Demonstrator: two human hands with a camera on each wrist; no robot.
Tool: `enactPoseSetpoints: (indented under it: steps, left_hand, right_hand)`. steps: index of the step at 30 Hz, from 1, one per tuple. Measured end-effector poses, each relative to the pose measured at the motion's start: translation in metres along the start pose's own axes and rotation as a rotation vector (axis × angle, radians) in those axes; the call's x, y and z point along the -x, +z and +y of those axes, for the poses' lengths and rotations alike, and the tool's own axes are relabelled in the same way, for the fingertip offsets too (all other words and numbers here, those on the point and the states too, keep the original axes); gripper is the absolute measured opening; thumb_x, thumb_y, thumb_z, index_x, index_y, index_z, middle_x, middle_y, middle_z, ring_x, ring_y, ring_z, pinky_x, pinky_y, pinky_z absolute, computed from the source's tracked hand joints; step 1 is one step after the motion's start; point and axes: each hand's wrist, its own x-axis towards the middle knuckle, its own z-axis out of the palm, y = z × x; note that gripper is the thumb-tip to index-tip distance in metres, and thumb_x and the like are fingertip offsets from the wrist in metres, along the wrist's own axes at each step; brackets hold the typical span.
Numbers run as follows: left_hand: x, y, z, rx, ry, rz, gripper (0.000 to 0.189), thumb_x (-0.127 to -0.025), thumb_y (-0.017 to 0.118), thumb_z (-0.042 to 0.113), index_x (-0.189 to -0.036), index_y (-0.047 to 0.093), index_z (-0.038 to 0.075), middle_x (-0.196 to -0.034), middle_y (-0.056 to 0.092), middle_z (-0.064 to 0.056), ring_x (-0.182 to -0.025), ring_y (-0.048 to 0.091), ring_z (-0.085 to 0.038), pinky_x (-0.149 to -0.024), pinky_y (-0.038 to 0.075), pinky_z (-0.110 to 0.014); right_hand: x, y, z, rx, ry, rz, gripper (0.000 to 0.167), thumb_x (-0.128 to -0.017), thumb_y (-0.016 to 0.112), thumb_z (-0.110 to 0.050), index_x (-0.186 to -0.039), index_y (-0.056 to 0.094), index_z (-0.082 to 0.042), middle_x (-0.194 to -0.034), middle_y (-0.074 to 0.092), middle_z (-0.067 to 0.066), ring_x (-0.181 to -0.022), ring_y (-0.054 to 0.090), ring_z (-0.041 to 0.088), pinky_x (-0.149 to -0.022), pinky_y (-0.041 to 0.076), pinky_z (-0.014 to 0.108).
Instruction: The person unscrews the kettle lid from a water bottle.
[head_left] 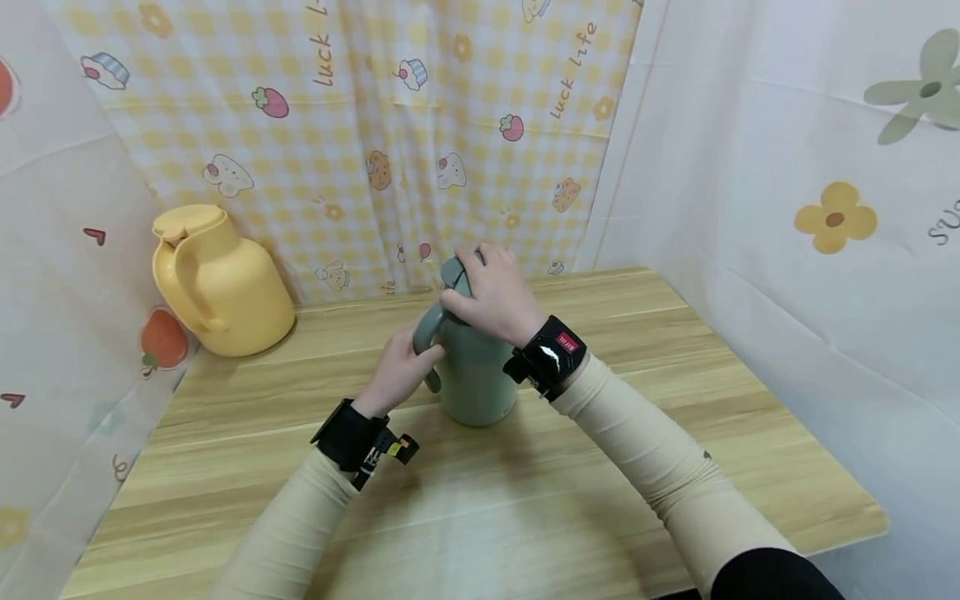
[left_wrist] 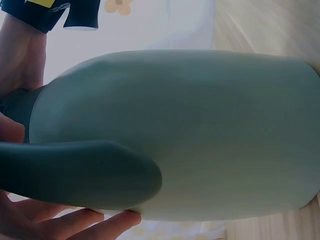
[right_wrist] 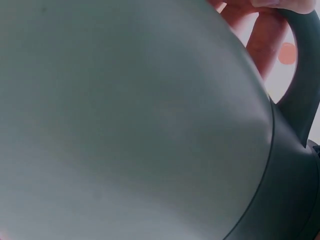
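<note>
A grey-green thermos jug (head_left: 476,379) stands upright near the middle of the wooden table. My left hand (head_left: 399,367) grips its curved handle (head_left: 429,327), the thumb on the side facing the body. From above, my right hand (head_left: 497,293) holds the lid (head_left: 453,271), fingers over the far side and thumb along the near edge. The left wrist view shows the smooth body (left_wrist: 210,125) sideways, with fingers behind the handle (left_wrist: 90,172). In the right wrist view the body (right_wrist: 125,125) fills most of the picture. My right palm hides most of the lid.
A yellow thermos jug (head_left: 232,292) with a closed top stands at the table's back left corner. The wooden table (head_left: 645,400) ends at a rounded front right corner. Patterned curtains (head_left: 420,125) hang behind it and along both sides.
</note>
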Motion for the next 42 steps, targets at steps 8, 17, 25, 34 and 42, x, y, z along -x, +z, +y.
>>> enactPoseSetpoints:
  steps: [8,17,25,34,42]
  left_hand:
    - [-0.003,-0.003,0.0,-0.042,0.067,-0.023,0.06,-0.091,0.053,0.003,-0.149,0.038,0.01,-0.128,0.056,-0.017,-0.094,0.049,-0.027,-0.079,0.039,-0.04]
    - [-0.007,-0.009,-0.002,-0.065,0.015,-0.033,0.06,-0.093,0.054,0.0,-0.149,0.039,0.013,-0.079,0.046,-0.013,-0.058,0.03,-0.019,-0.073,0.04,-0.038]
    - [-0.011,-0.013,-0.004,-0.061,0.017,-0.064,0.061,-0.093,0.054,-0.002,-0.149,0.038,0.017,-0.075,0.037,-0.011,-0.054,0.024,-0.017,-0.072,0.037,-0.041]
    - [-0.012,-0.02,-0.01,-0.044,0.047,-0.091,0.058,-0.089,0.056,0.001,-0.145,0.046,0.012,-0.104,0.055,-0.02,-0.093,0.051,-0.026,-0.08,0.039,-0.043]
    - [-0.016,-0.025,-0.014,-0.047,0.056,-0.1,0.056,-0.086,0.061,0.0,-0.14,0.052,0.008,-0.102,0.059,-0.018,-0.084,0.049,-0.024,-0.075,0.044,-0.04]
  right_hand:
    - [0.0,-0.004,0.002,0.002,-0.034,-0.017,0.066,-0.086,0.053,-0.043,-0.139,0.05,-0.003,-0.133,0.049,0.025,-0.123,0.044,0.036,-0.107,0.026,0.049]
    - [-0.002,-0.004,0.009,-0.037,-0.068,-0.03,0.065,-0.085,0.051,-0.038,-0.14,0.049,-0.002,-0.133,0.049,0.025,-0.122,0.044,0.037,-0.112,0.017,0.055]
    - [-0.002,-0.005,0.017,-0.065,-0.144,-0.019,0.062,-0.084,0.049,-0.035,-0.136,0.053,-0.002,-0.126,0.053,0.02,-0.111,0.049,0.031,-0.111,0.022,0.053]
    - [-0.004,-0.007,0.026,-0.09,-0.266,-0.05,0.058,-0.087,0.051,-0.033,-0.136,0.053,-0.003,-0.126,0.053,0.019,-0.114,0.048,0.031,-0.107,0.028,0.052]
    - [-0.009,-0.008,0.038,-0.118,-0.368,-0.097,0.055,-0.087,0.05,-0.032,-0.135,0.055,-0.004,-0.125,0.054,0.015,-0.106,0.045,0.027,-0.083,0.042,0.04]
